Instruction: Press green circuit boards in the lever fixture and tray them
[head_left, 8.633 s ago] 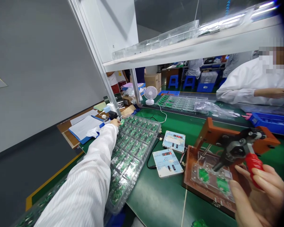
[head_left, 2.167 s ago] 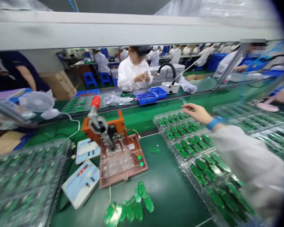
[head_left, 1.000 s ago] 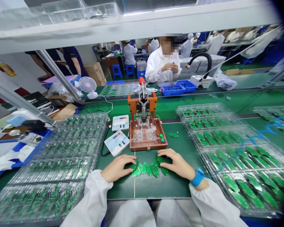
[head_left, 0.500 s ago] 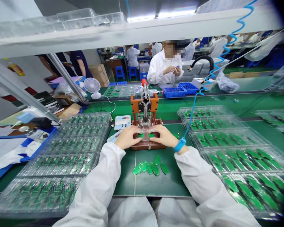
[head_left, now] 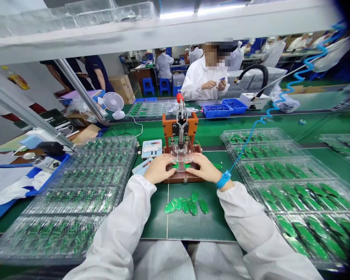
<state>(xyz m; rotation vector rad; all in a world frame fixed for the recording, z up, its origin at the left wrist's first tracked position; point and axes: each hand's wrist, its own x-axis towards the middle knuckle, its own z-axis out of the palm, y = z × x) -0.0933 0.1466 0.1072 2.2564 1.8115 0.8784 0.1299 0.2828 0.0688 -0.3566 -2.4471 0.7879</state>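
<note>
My left hand (head_left: 159,168) and my right hand (head_left: 203,168) both rest on the front of a brown test fixture (head_left: 181,177). Each hand's bent fingers pinch a small green circuit board (head_left: 175,165) against the clear nest under the press head. The second board (head_left: 188,165) sits just to the right of the first. The fixture's lever with a red knob (head_left: 179,97) stands upright above them. A loose pile of green boards (head_left: 186,205) lies on the mat just in front of my hands. A blue wrist strap (head_left: 223,179) is on my right wrist.
Stacked clear trays of green boards lie at left (head_left: 84,186) and right (head_left: 282,182). Two pale blue meter boxes (head_left: 151,148) sit left of the fixture. A coiled blue cord (head_left: 251,136) rises from my wrist. A person in white (head_left: 204,77) works across the bench, near a small fan (head_left: 113,103).
One second ago both hands lay on the loose pile of boards; they have since moved forward to the fixture with boards in their fingers. Over the last half second they have barely shifted.
</note>
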